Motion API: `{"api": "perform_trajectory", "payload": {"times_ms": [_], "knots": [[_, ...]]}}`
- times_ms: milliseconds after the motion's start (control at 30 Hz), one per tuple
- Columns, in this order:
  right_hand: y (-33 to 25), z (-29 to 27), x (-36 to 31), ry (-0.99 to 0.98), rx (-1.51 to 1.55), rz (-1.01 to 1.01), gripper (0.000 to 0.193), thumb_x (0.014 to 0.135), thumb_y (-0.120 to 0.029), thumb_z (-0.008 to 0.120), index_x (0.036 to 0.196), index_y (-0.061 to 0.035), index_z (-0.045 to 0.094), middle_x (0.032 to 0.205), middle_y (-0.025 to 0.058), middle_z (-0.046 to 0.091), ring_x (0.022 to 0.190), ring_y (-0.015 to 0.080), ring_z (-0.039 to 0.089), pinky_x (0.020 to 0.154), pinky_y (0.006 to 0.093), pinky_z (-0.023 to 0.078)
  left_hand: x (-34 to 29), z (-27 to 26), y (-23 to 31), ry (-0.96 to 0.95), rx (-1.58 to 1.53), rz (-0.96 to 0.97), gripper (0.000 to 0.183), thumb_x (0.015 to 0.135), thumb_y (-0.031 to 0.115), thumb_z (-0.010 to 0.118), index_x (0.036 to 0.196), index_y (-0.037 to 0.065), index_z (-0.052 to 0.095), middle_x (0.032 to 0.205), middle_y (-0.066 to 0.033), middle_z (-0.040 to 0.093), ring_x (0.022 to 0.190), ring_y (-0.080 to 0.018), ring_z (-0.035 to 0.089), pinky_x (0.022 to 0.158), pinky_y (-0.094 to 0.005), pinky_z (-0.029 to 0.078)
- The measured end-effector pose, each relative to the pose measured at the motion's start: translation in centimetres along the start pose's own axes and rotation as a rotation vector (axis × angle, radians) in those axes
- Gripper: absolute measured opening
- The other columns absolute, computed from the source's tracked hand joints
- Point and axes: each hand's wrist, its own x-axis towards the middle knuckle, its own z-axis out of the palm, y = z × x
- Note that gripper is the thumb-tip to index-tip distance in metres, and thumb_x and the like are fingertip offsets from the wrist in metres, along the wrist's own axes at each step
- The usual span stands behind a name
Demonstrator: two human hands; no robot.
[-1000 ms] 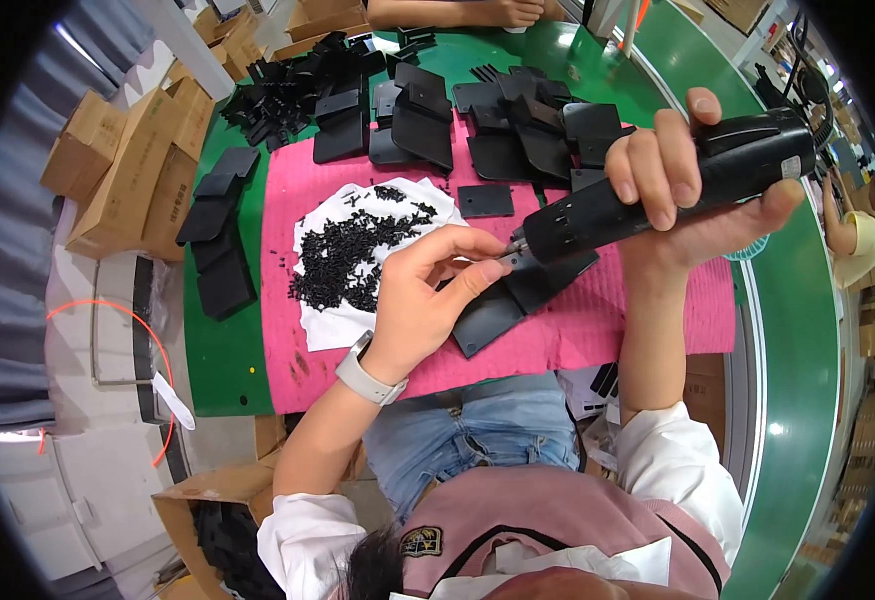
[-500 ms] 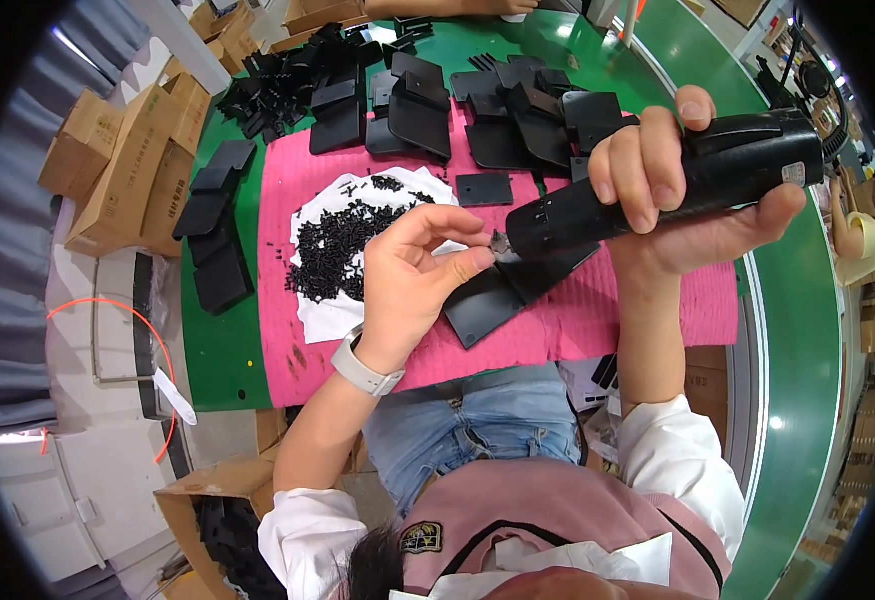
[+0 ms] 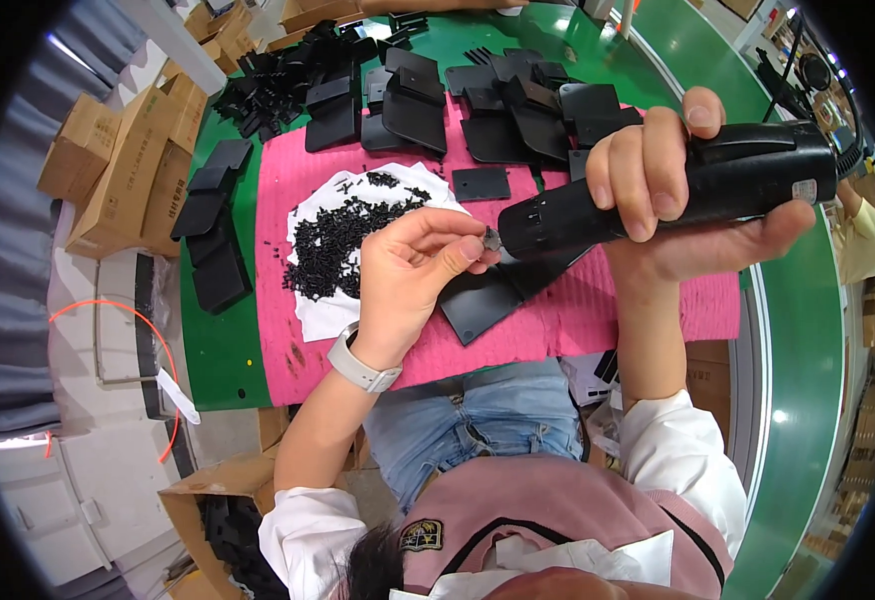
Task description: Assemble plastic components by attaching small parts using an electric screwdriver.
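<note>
My right hand (image 3: 648, 175) is wrapped round a black electric screwdriver (image 3: 748, 170), which lies nearly level above the mat with its nose pointing left. At the nose sits a small greyish metal tip (image 3: 492, 240). My left hand (image 3: 410, 275), with a pale watch band (image 3: 361, 366) at the wrist, pinches thumb and fingers together right at that tip. What the fingertips hold is too small and covered to make out. Below the nose lies a flat black plate-like part (image 3: 480, 303), partly hidden by the tool. Many small black screws (image 3: 333, 245) are heaped on a white cloth (image 3: 328, 320) left of my left hand.
A pink foam mat (image 3: 398, 385) covers part of the green table (image 3: 208, 365). Stacked black parts (image 3: 413, 110) line its far side, with more (image 3: 220, 225) at the left edge. Cardboard boxes (image 3: 123, 185) stand at left. An open box (image 3: 228, 500) is low at front left.
The screwdriver has shifted slightly, its nose a little left and its rear end right and down. The fingertips of my left hand have drawn closer together at the tip.
</note>
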Motion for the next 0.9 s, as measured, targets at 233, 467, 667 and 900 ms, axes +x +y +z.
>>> {"api": "perform_trajectory", "payload": {"times_ms": [233, 467, 667, 900], "knots": [[-0.6, -0.3, 0.2, -0.012, 0.014, 0.095, 0.075, 0.075, -0.069, 0.054, 0.112, -0.0035, 0.046, 0.065, 0.0007, 0.048, 0.049, 0.0125, 0.048, 0.061, 0.0309, 0.040, -0.4, 0.4, -0.4, -0.034, 0.192, 0.157, 0.015, 0.085, 0.002, 0.063, 0.097, -0.007, 0.061, 0.086, -0.0115, 0.067, 0.078, -0.0170, 0.066, 0.070, -0.0244, 0.054], [-0.7, 0.2, -0.2, 0.191, 0.074, 0.110, 0.074, 0.077, -0.068, 0.052, 0.109, -0.0018, 0.047, 0.063, 0.0004, 0.045, 0.047, 0.0118, 0.045, 0.060, 0.0299, 0.040, -0.7, 0.4, 0.1, -0.186, 0.137, 0.062, 0.020, 0.084, 0.006, 0.066, 0.099, -0.006, 0.061, 0.088, -0.0111, 0.066, 0.079, -0.0163, 0.065, 0.070, -0.0254, 0.053], [-2.0, 0.3, 0.6, -0.089, -0.011, 0.268, 0.077, 0.074, -0.072, 0.053, 0.106, -0.0031, 0.043, 0.062, 0.0012, 0.049, 0.043, 0.0113, 0.047, 0.044, 0.0255, 0.037, 0.5, 0.7, -0.5, -0.196, 0.807, 0.494, 0.058, 0.061, 0.040, 0.079, 0.099, 0.000, 0.059, 0.098, -0.0118, 0.059, 0.093, -0.0290, 0.056, 0.081, -0.0362, 0.045], [-1.4, 1.5, -0.3, 0.029, -0.051, 0.321, 0.085, 0.067, -0.072, 0.064, 0.102, 0.0023, 0.041, 0.063, 0.0047, 0.052, 0.045, 0.0113, 0.048, 0.040, 0.0213, 0.038, 0.0, 1.4, -0.9, -0.241, 1.101, 0.548, 0.053, 0.063, 0.030, 0.079, 0.102, 0.002, 0.056, 0.108, -0.0142, 0.054, 0.097, -0.0333, 0.054, 0.084, -0.0409, 0.045]]}}
